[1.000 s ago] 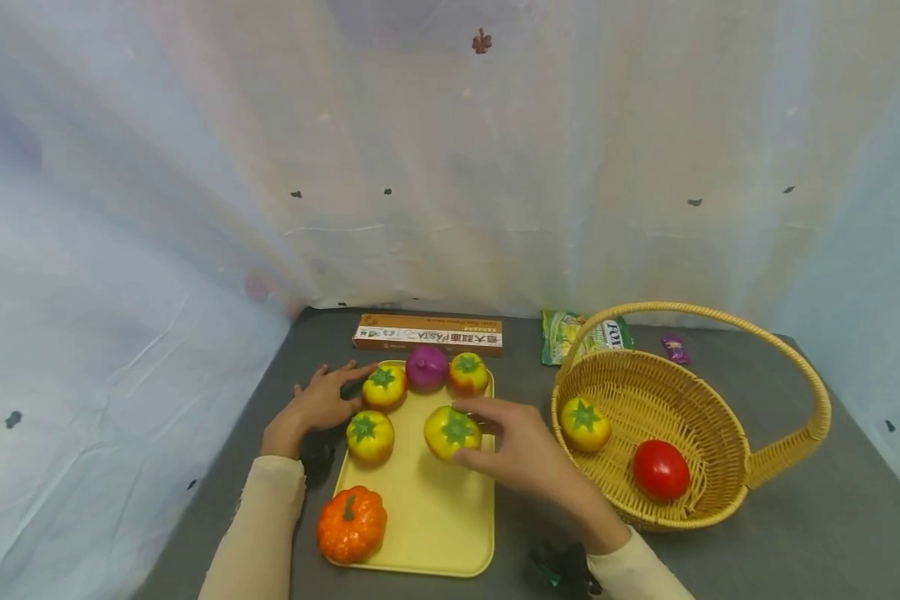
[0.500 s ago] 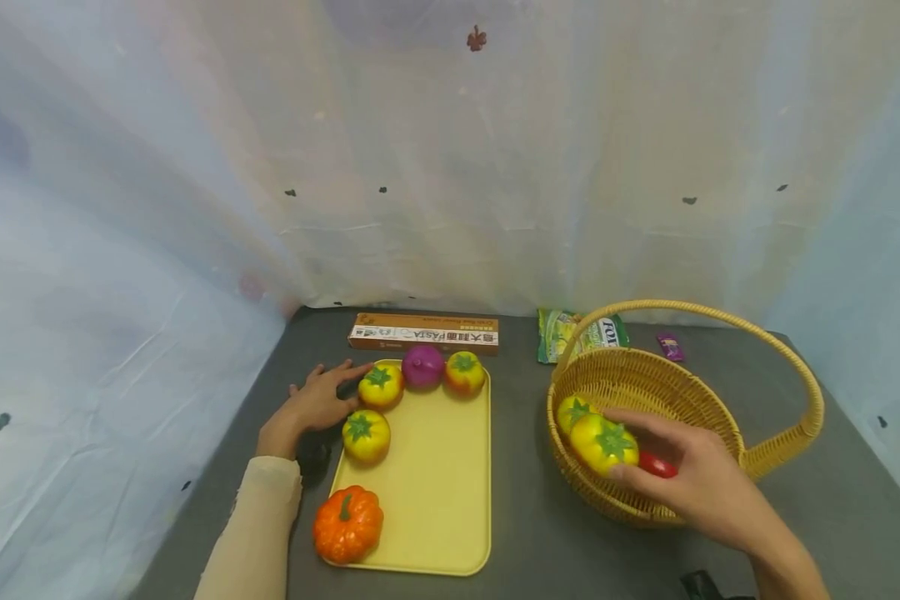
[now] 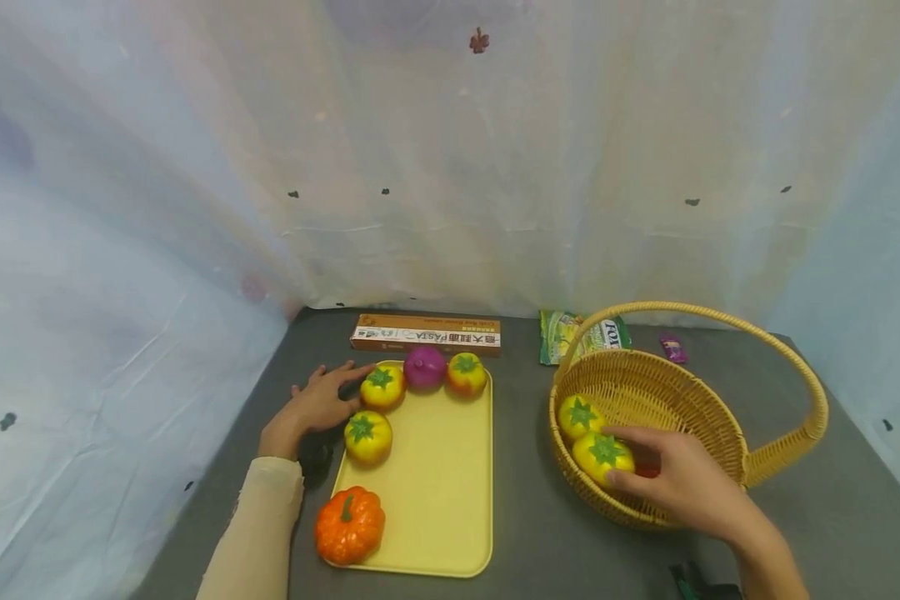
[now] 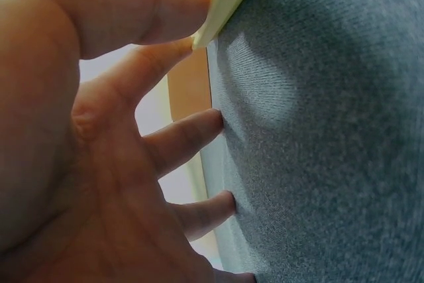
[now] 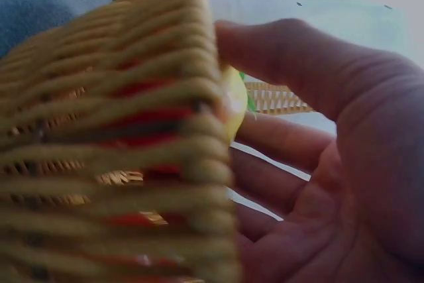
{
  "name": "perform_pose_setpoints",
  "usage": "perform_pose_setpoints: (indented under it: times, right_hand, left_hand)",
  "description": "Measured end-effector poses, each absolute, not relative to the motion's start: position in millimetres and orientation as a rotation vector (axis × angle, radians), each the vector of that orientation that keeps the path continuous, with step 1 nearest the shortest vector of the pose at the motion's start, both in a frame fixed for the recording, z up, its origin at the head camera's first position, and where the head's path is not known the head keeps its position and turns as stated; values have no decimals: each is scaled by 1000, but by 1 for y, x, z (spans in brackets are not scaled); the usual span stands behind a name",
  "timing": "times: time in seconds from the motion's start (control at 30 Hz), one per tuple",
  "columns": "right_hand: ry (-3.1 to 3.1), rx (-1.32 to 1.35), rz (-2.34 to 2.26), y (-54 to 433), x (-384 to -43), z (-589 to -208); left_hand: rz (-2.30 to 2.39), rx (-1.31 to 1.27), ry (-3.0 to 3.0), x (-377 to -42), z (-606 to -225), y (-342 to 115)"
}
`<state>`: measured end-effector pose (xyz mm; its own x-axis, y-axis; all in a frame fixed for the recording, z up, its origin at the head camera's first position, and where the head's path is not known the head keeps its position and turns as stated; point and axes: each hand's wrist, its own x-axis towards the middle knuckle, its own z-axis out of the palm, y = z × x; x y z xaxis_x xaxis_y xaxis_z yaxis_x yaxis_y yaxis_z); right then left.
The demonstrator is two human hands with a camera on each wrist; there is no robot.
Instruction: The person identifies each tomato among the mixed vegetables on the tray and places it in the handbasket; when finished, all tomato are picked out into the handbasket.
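My right hand (image 3: pixel 678 475) is inside the wicker basket (image 3: pixel 693 392), thumb and fingers gripping a yellow persimmon (image 3: pixel 598 457) with a green star-shaped leaf cap. Against it sits a second yellow persimmon (image 3: pixel 579 415); a red fruit is mostly hidden behind the hand. In the right wrist view the basket's woven wall (image 5: pixel 119 137) covers much of the fruit. At the yellow tray's far-left corner rests my left hand (image 3: pixel 318 404), fingers spread. Its thumb and index finger touch the tray edge (image 4: pixel 228 4), while other fingertips press on the dark cloth (image 4: pixel 331 150).
On the tray (image 3: pixel 442 492) are a persimmon (image 3: pixel 382 387), another persimmon (image 3: pixel 368 437), a purple onion-like vegetable (image 3: pixel 424 368), a third persimmon (image 3: pixel 467 375) and an orange pumpkin (image 3: pixel 349 526). Behind stand a pasta box (image 3: pixel 426 334), a green packet (image 3: pixel 562 333) and a small purple packet (image 3: pixel 673 349).
My right hand has carried the persimmon from above the tray rightward into the basket, then lowered it beside the other persimmon. The left hand has stayed at the tray corner.
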<state>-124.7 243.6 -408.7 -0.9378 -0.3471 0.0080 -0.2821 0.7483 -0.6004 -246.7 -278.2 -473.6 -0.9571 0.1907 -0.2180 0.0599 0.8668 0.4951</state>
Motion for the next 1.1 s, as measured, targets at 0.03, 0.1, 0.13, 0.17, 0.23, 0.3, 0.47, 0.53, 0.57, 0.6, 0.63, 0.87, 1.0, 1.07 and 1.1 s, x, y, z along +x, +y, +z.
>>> perform_pose_setpoints:
  times: [0.03,0.1,0.13,0.17,0.23,0.3,0.47,0.53,0.57,0.6,0.63,0.87,1.0,1.07,1.1]
  right_hand:
    - [2838,-505,-959,242,-126,-410]
    - [2843,-490,-978,239,-128,-411]
    - [2846,-483,-990,238,-129,-412]
    - [2855,-480,-992,236,-130,-413]
    - [2878,-477,-985,234,-131,-414]
    - [2896,-464,-987,232,-132,-415]
    - [2951,-428,-1007,231,-133,-415]
    - [2979,-440,-1023,230,-133,-415]
    - [2992,-456,-1035,230,-132,-414]
    - [2999,-456,-1052,229,-132,-413]
    - [3011,-475,-1068,227,-132,-412]
    - [2943,-538,-1312,196,-132,-405]
    - [2856,-568,-1430,168,-140,-403]
    - [2817,-566,-1488,152,-146,-404]
    - [2800,-565,-1523,143,-149,-405]
  left_hand:
    - [724,188,2780,-247,-474,-278]
    - [724,186,2780,-247,-474,-278]
    - [723,185,2781,-247,-474,-277]
    - [725,184,2781,-247,-474,-277]
    - [723,184,2783,-247,-473,-276]
    - [720,185,2784,-248,-473,-276]
    - [723,192,2787,-248,-472,-276]
    - [730,197,2789,-248,-472,-276]
    - [732,200,2790,-248,-472,-276]
    - [734,203,2791,-248,-472,-276]
    - [735,204,2790,-248,-472,-276]
    - [723,181,2782,-247,-470,-277]
    - [726,191,2785,-246,-471,-278]
    - [732,191,2785,-246,-473,-278]
    - [733,189,2785,-246,-474,-279]
